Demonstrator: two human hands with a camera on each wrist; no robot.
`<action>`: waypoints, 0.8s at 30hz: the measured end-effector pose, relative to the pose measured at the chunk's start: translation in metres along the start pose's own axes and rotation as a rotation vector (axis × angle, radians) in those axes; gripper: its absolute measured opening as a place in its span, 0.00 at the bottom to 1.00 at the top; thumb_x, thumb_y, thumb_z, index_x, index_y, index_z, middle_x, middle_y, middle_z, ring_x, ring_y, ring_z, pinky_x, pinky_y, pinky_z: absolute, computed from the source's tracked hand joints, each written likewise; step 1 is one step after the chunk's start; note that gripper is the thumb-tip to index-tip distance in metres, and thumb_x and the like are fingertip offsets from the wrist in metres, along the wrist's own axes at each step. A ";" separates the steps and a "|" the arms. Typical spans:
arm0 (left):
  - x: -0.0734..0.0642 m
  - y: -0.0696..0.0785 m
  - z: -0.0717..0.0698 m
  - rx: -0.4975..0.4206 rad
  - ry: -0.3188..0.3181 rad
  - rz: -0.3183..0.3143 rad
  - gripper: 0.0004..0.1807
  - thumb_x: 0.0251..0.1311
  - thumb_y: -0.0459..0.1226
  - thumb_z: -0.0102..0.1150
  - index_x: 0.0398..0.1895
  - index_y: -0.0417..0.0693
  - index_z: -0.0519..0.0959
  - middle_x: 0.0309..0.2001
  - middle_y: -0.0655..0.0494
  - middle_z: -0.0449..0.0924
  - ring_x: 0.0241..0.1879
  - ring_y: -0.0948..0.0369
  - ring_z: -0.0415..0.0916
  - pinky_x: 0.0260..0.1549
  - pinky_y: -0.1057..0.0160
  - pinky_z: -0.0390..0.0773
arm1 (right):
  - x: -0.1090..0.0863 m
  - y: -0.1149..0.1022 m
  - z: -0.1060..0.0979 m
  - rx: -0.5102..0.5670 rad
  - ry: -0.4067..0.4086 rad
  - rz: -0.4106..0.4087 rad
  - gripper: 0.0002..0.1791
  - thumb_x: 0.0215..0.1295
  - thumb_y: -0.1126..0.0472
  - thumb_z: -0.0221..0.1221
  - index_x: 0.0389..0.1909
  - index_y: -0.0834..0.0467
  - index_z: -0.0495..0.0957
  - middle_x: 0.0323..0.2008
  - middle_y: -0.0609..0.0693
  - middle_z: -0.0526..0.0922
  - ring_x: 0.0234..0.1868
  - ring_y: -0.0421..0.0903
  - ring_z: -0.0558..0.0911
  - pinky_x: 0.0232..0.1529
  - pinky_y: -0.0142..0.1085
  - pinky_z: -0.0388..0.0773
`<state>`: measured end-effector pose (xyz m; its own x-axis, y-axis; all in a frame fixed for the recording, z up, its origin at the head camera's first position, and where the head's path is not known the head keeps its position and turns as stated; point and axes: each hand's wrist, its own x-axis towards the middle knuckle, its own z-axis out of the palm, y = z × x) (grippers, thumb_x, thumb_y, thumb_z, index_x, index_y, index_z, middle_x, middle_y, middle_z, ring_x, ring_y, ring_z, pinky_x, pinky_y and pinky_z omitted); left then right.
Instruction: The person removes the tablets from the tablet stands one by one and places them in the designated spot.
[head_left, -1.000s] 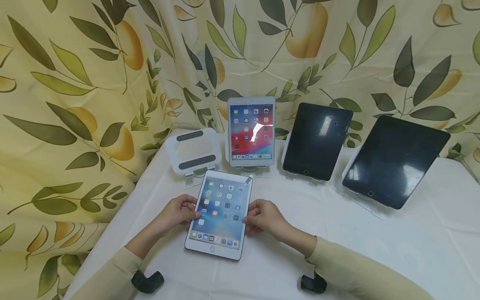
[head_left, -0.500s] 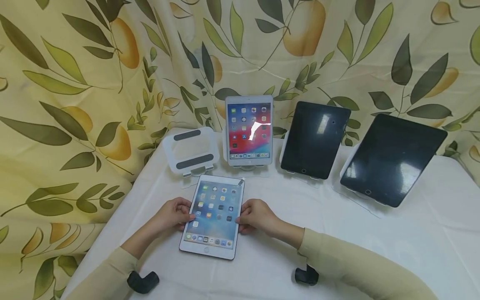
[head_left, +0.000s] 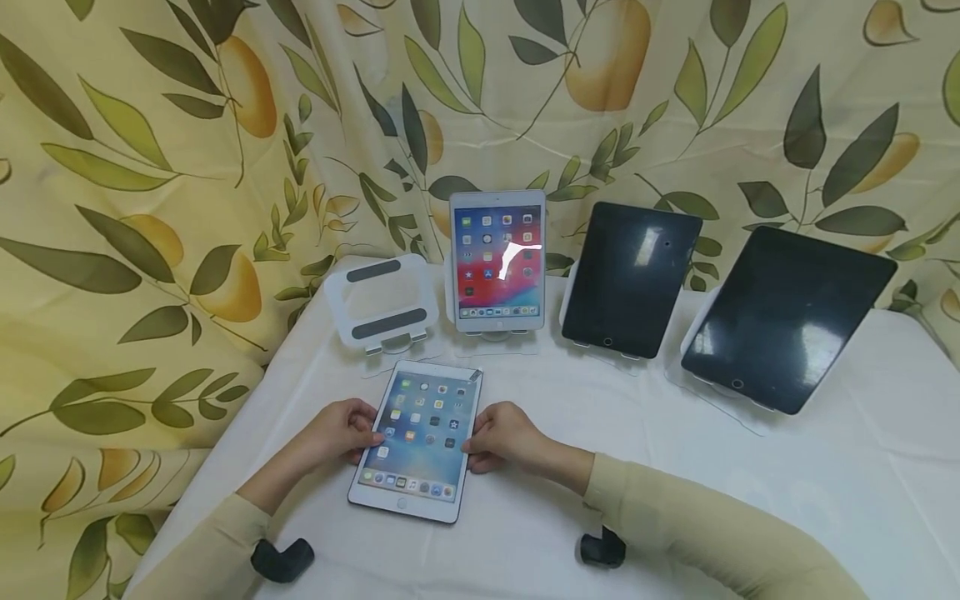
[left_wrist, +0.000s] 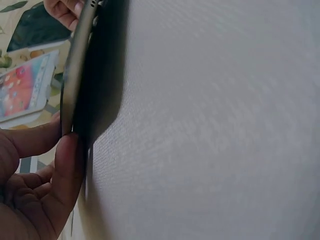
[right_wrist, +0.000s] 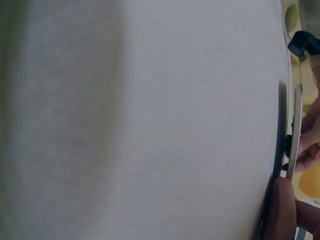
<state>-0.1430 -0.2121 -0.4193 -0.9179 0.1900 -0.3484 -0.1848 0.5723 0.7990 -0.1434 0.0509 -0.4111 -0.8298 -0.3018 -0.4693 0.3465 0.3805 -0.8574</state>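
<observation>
A white-framed tablet [head_left: 416, 442] with a lit home screen faces up, low over the table. By its left edge my left hand [head_left: 341, 429] pinches it, thumb on the front frame. My right hand [head_left: 506, 433] grips the opposite edge the same way. In the left wrist view, the tablet's thin side [left_wrist: 75, 90] shows between thumb and finger, with a dark shadow under it. The right wrist view catches the tablet edge [right_wrist: 297, 115] slightly above the cloth. Just beyond its top edge stands a white tablet stand [head_left: 386, 300] with two grey pads and nothing on it.
Right of that stand, a white tablet [head_left: 498, 258] with a lit screen leans on another stand. Two black tablets, a smaller one [head_left: 633, 279] and a larger one [head_left: 787, 317], lean on stands farther right. A white cloth [head_left: 660, 500] covers the table; a patterned curtain [head_left: 300, 125] hangs behind.
Both hands have drawn the tablet toward me and slightly left, away from the bare stand. The grip stays the same. The head view has shifted a little; the stands keep their places.
</observation>
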 end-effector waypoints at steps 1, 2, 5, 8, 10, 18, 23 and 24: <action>0.000 0.000 0.000 0.005 -0.002 -0.007 0.21 0.54 0.30 0.65 0.48 0.28 0.70 0.30 0.49 0.75 0.24 0.62 0.72 0.22 0.65 0.78 | 0.000 0.000 0.000 0.002 0.002 0.009 0.09 0.53 0.75 0.62 0.33 0.69 0.72 0.21 0.56 0.83 0.19 0.43 0.83 0.27 0.36 0.83; 0.000 0.001 0.000 0.009 -0.004 -0.016 0.21 0.54 0.31 0.65 0.48 0.28 0.71 0.31 0.49 0.75 0.25 0.62 0.72 0.22 0.65 0.79 | 0.001 0.000 0.001 0.003 0.004 0.017 0.09 0.53 0.75 0.62 0.33 0.69 0.72 0.21 0.57 0.83 0.19 0.43 0.83 0.27 0.35 0.83; 0.000 0.002 -0.001 0.016 -0.006 -0.030 0.21 0.53 0.31 0.66 0.47 0.29 0.71 0.33 0.47 0.74 0.27 0.61 0.72 0.23 0.64 0.80 | 0.002 0.000 0.002 0.014 0.022 0.049 0.10 0.53 0.75 0.62 0.34 0.69 0.72 0.22 0.57 0.82 0.19 0.42 0.83 0.27 0.35 0.83; 0.000 0.003 -0.001 0.024 -0.011 -0.039 0.21 0.52 0.31 0.66 0.47 0.28 0.71 0.34 0.47 0.74 0.27 0.60 0.72 0.23 0.63 0.80 | 0.002 0.001 0.004 0.024 0.038 0.061 0.12 0.53 0.75 0.62 0.36 0.69 0.71 0.22 0.57 0.82 0.19 0.41 0.82 0.27 0.35 0.83; 0.000 0.003 -0.002 0.030 -0.015 -0.041 0.22 0.52 0.31 0.67 0.47 0.28 0.72 0.34 0.46 0.74 0.27 0.60 0.73 0.23 0.63 0.80 | 0.002 0.001 0.004 0.028 0.046 0.059 0.15 0.52 0.75 0.63 0.40 0.70 0.70 0.23 0.57 0.82 0.18 0.41 0.82 0.27 0.35 0.83; 0.005 -0.001 -0.003 -0.001 -0.011 -0.041 0.21 0.50 0.29 0.66 0.46 0.29 0.71 0.31 0.47 0.74 0.22 0.61 0.74 0.22 0.62 0.81 | 0.000 0.000 0.002 -0.080 0.035 0.000 0.23 0.52 0.72 0.64 0.46 0.69 0.65 0.23 0.56 0.81 0.17 0.40 0.80 0.25 0.34 0.82; 0.010 -0.001 -0.002 0.019 -0.007 -0.029 0.21 0.50 0.28 0.66 0.46 0.30 0.70 0.30 0.48 0.73 0.20 0.61 0.73 0.21 0.63 0.81 | -0.001 -0.001 0.000 -0.159 -0.002 -0.001 0.28 0.52 0.71 0.65 0.51 0.69 0.62 0.20 0.57 0.80 0.15 0.42 0.80 0.22 0.35 0.81; 0.011 0.000 -0.002 0.023 -0.003 -0.034 0.21 0.50 0.28 0.66 0.47 0.30 0.71 0.30 0.48 0.73 0.20 0.61 0.73 0.21 0.63 0.81 | -0.002 -0.001 -0.001 -0.157 -0.005 0.001 0.29 0.52 0.71 0.65 0.52 0.69 0.61 0.20 0.57 0.81 0.15 0.42 0.81 0.21 0.35 0.81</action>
<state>-0.1538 -0.2116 -0.4222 -0.9103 0.1721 -0.3766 -0.2078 0.5968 0.7750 -0.1425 0.0516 -0.4094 -0.8272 -0.3057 -0.4715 0.2742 0.5129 -0.8135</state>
